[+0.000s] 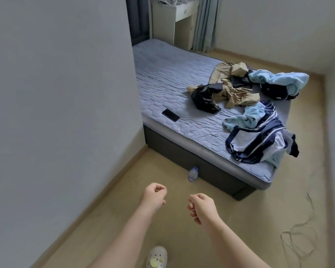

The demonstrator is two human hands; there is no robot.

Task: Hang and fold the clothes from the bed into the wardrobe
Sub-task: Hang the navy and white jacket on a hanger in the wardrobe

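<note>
Left hand (154, 196) and right hand (201, 207): both held forward over the floor, fingers curled in, holding nothing. Clothes (234, 88) lie loose and unfolded at the far corner of the bed (162, 74), well apart from either hand. Phone (170, 115) rests on the mattress. Assessment: nothing hung or folded yet. Wardrobe not identifiable.

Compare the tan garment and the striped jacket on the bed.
The tan garment is plain khaki, farther back, wholly on the mattress. The striped jacket is navy and white, nearer the camera, spilling over the mattress edge. Both lie crumpled and unfolded.
</note>
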